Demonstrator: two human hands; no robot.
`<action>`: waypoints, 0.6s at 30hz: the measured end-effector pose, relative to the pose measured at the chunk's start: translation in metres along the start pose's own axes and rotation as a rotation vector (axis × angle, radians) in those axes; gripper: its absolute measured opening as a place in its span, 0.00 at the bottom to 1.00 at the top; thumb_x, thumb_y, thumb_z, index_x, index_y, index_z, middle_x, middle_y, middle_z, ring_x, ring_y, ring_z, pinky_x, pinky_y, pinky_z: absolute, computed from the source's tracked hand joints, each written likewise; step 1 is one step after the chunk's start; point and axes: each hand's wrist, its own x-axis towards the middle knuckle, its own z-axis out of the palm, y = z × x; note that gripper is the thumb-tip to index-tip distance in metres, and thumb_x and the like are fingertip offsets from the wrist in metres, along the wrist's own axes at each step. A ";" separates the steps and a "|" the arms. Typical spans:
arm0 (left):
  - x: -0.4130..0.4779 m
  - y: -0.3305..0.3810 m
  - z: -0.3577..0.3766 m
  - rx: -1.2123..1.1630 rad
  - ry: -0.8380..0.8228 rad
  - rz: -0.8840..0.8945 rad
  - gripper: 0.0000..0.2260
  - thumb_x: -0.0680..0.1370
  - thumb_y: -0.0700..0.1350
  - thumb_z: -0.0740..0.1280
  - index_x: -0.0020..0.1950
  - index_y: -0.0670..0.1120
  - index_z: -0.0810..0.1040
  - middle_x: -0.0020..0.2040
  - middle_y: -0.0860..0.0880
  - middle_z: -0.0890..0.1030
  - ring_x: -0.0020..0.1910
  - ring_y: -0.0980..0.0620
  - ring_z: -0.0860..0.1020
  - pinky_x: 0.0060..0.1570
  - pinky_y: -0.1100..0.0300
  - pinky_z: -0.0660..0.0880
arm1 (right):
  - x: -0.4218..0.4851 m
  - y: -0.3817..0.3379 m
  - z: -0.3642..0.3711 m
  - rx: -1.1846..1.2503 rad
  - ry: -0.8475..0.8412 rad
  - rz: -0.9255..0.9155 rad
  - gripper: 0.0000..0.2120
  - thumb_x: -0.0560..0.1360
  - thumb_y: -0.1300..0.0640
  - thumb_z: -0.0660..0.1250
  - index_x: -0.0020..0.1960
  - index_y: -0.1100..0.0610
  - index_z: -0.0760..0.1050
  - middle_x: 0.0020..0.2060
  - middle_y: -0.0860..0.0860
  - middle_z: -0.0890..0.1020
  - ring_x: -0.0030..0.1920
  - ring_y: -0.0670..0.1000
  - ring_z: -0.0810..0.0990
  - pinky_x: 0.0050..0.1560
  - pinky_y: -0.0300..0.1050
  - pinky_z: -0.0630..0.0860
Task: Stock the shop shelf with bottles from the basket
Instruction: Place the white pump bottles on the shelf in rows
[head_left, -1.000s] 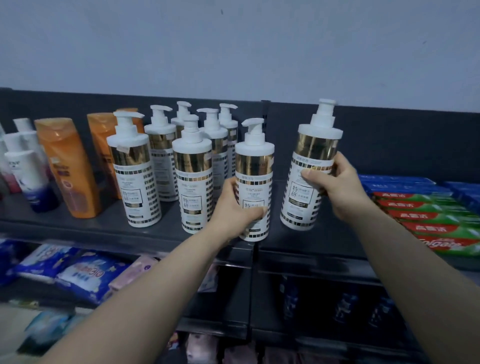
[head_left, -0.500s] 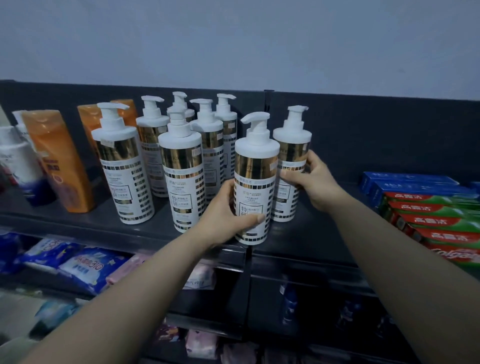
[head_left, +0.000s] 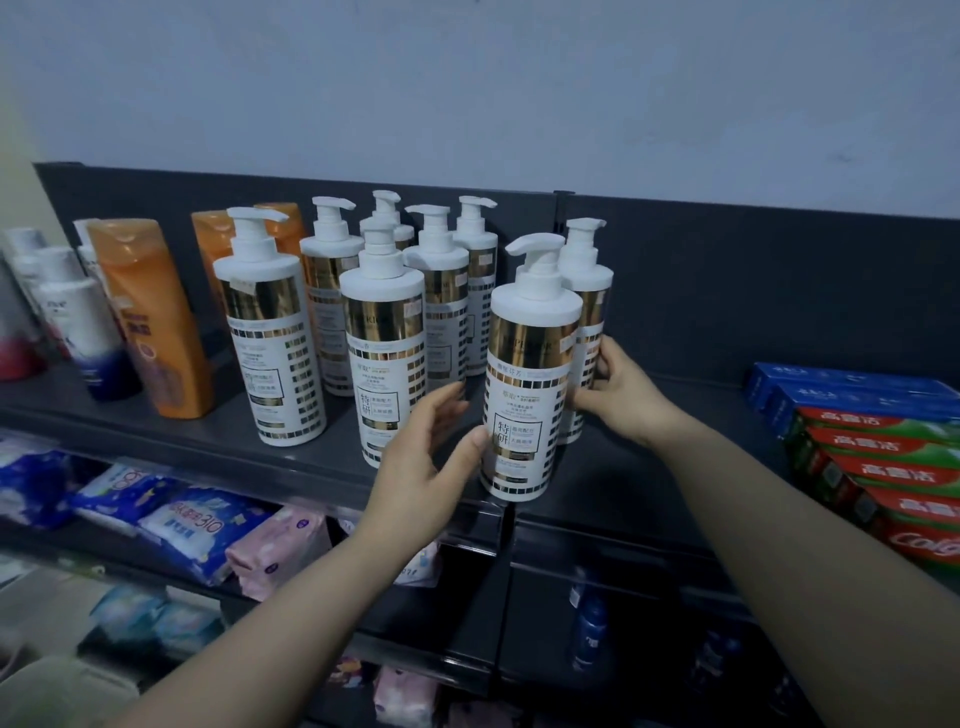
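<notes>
While both arms reach over the dark shop shelf (head_left: 649, 483), the hands sit on either side of two white pump bottles with gold bands. The front pump bottle (head_left: 524, 395) stands upright at the shelf's front edge, just right of the seam between two shelf sections. The left hand (head_left: 431, 467) is beside it with the thumb touching its lower left side. The fingers are spread and loosely curved, and they seem to stand just clear of the bottle, so this hand grips nothing.

The rear pump bottle (head_left: 589, 280) stands upright on the shelf directly behind the front one and slightly to its right, partly hidden by it. The right hand (head_left: 623, 395) holds this bottle from the right, with the thumb across its front and the fingers curled round its side.

Six more pump bottles (head_left: 382, 338) of the same kind stand in a cluster to the left. Further left are orange shampoo bottles (head_left: 156, 332) and white bottles (head_left: 78, 322) with dark blue bases. Red, green and blue toothpaste boxes (head_left: 883, 457) lie stacked at the right end. Soft packs (head_left: 197, 530) in blue, white and pink fill the lower shelf (head_left: 467, 649).
</notes>
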 end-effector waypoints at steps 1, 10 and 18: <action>-0.001 -0.001 0.000 0.008 0.007 -0.003 0.24 0.74 0.55 0.65 0.69 0.54 0.68 0.62 0.55 0.76 0.61 0.67 0.73 0.63 0.66 0.71 | 0.004 0.002 0.003 0.001 0.001 -0.004 0.35 0.67 0.61 0.76 0.69 0.52 0.66 0.56 0.45 0.81 0.57 0.46 0.80 0.59 0.49 0.77; -0.006 -0.010 -0.002 0.059 0.009 -0.021 0.19 0.78 0.47 0.65 0.69 0.52 0.69 0.59 0.57 0.77 0.58 0.71 0.73 0.54 0.78 0.68 | 0.018 0.012 0.010 -0.067 0.026 -0.003 0.29 0.73 0.60 0.71 0.71 0.51 0.66 0.55 0.39 0.79 0.59 0.42 0.77 0.59 0.41 0.73; -0.012 -0.013 0.000 0.064 0.000 -0.034 0.18 0.78 0.48 0.65 0.68 0.54 0.68 0.60 0.57 0.77 0.57 0.71 0.73 0.54 0.77 0.69 | 0.002 0.012 0.011 -0.132 0.002 0.036 0.35 0.75 0.51 0.69 0.77 0.47 0.57 0.68 0.48 0.72 0.68 0.47 0.70 0.69 0.49 0.68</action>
